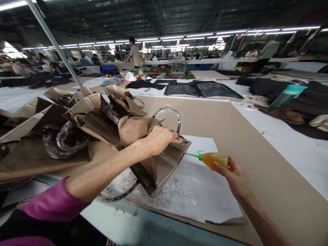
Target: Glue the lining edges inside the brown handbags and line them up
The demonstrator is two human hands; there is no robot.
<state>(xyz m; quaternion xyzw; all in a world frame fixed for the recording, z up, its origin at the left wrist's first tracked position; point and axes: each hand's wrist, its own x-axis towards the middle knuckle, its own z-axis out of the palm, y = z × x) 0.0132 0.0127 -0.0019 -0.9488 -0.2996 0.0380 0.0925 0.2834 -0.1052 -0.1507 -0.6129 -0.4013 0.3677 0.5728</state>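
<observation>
My left hand (pixel 159 139) is closed over the top edge of a tan and brown handbag (pixel 157 167) that stands on a white sheet (pixel 194 191) near the table's front edge. The bag's wrapped loop handle (pixel 167 112) rises just behind my fingers. My right hand (pixel 234 172) grips a small bottle of orange liquid (pixel 214 159). Its green nozzle (pixel 192 155) points left and almost touches the bag's side.
A row of several similar bags (pixel 84 112) with plastic-wrapped handles lies to the left. Brown board (pixel 230 136) covers the table. Dark fabric pieces (pixel 202 89) and a teal bottle (pixel 287 95) lie farther back. Other people work at distant tables (pixel 134 53).
</observation>
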